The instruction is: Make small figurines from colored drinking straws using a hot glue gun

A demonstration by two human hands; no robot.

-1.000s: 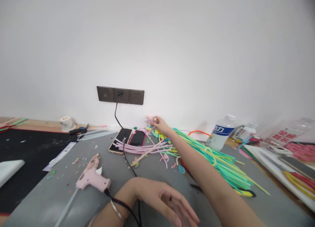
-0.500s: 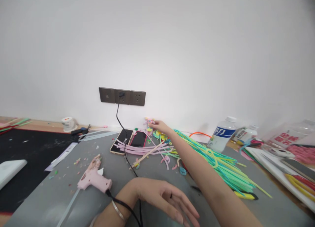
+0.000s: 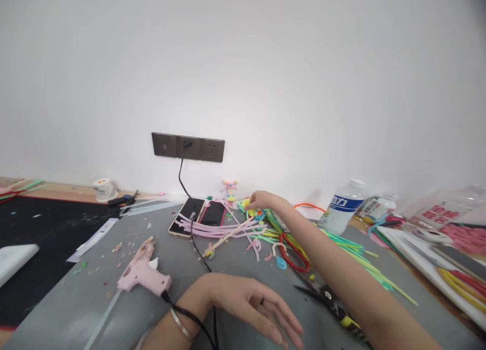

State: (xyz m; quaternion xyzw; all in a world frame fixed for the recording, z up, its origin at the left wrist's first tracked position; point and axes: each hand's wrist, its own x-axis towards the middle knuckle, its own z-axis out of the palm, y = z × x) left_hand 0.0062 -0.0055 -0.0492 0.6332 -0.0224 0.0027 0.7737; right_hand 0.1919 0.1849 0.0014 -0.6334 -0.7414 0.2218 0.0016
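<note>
My right hand [image 3: 261, 200] reaches to the back of the table, fingers curled down at a small pile of yellow and blue flower-shaped pieces [image 3: 259, 215]. Whether a piece is between its fingertips is too small to make out. Just left of it, a small pink figurine [image 3: 230, 190] with yellow and blue parts stands upright by the wall. My left hand [image 3: 254, 304] rests at the near middle with its fingers loosely stretched, holding nothing. Pink pipe cleaners [image 3: 216, 230] lie in front of the figurine, across two phones. My right forearm partly hides green pipe cleaners [image 3: 357, 256].
A pink glue gun [image 3: 144, 276] lies at left, its black cord running under my left wrist. Pliers [image 3: 330, 299] and red-handled scissors [image 3: 294, 256] lie near my right forearm. A bottle [image 3: 341, 205] stands at the back right. Wall sockets [image 3: 188, 147] hold a plug.
My right hand has let go of the pink figurine, which now stands by the wall, and has moved right to the yellow pieces. My left hand has stayed nearly still.
</note>
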